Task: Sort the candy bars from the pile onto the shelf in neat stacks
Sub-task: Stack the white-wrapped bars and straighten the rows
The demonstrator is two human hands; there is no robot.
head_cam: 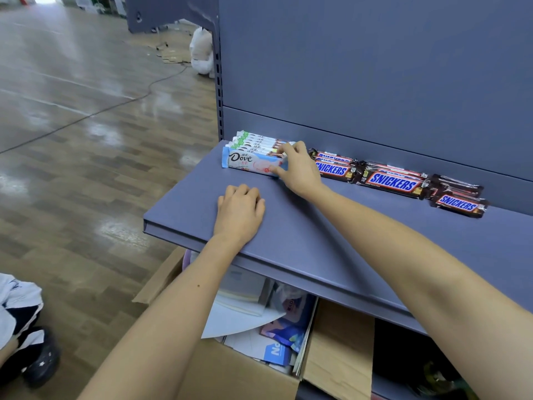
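Observation:
A blue-and-white Dove bar (248, 162) lies at the front of a row of white-and-green Dove bars (255, 141) at the back left of the grey-blue shelf (317, 235). My right hand (297, 168) pinches the right end of the front Dove bar, thumb below and fingers on top. To its right, brown Snickers bars (392, 181) lie in three small stacks along the back panel. My left hand (239, 215) rests on the bare shelf near the front edge, knuckles up, fingers curled under and holding nothing.
Below the shelf stands an open cardboard box (340, 356) with papers and packets. The shelf's back panel (375, 67) rises right behind the bars. A person's dark shoe (40, 359) is on the wooden floor at lower left. A cable (115, 102) crosses the floor.

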